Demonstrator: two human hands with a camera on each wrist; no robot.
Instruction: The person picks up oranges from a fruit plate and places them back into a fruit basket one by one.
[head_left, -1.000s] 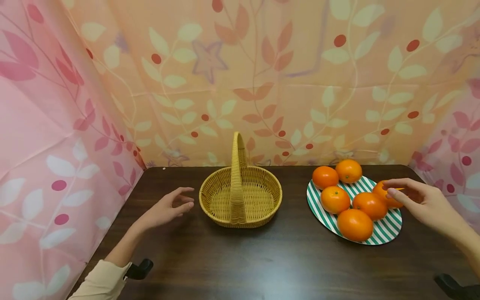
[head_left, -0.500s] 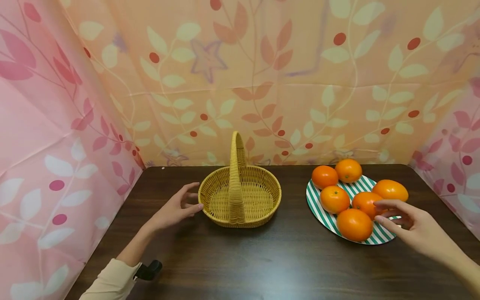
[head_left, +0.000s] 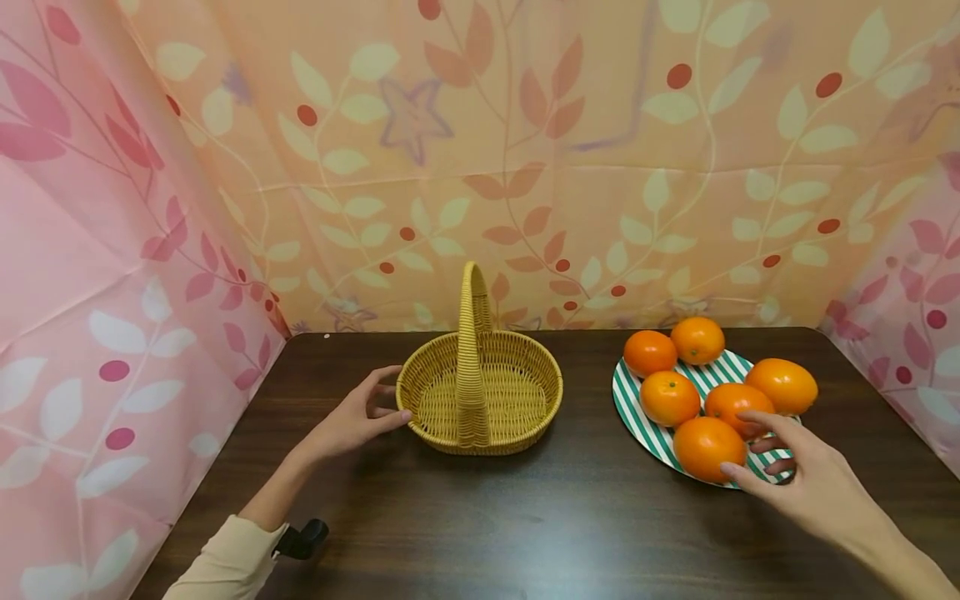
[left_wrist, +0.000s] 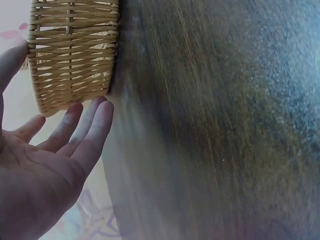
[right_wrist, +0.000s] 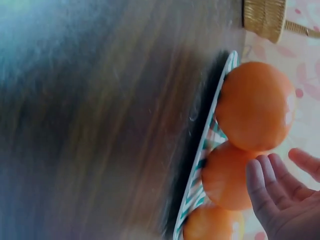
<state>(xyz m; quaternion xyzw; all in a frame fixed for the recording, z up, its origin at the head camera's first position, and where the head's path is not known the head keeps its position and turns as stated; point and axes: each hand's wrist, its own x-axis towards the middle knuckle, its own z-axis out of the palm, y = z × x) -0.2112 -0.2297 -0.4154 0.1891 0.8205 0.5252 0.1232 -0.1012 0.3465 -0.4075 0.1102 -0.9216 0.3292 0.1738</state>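
A yellow wicker basket [head_left: 517, 402] with a tall arched handle stands at the middle of the table, with nothing inside. My left hand [head_left: 348, 427] is at its left end, thumb at the rim and the other fingertips against the woven side, fingers loosely extended. On the right lies a green-and-white striped plate [head_left: 628, 402] bearing several oranges. My right hand [head_left: 806, 475] reaches over the plate's front right part, fingers spread. Its thumb tip is right at the front orange [head_left: 708, 450], and the index finger overlaps the orange behind it [head_left: 735, 407]. In the right wrist view a gap shows between thumb and fingers [right_wrist: 257, 187].
The dark wooden table [head_left: 540, 517] extends between basket and plate and in front of them. A patterned orange curtain [head_left: 510, 183] hangs behind the table's back edge, and a pink one [head_left: 90, 333] at the left. A black wrist mount [head_left: 303, 539] sits at my left sleeve.
My left hand has moved right to touch the basket. My right hand has moved from the rear right orange toward the front orange. The fruit stays in place.
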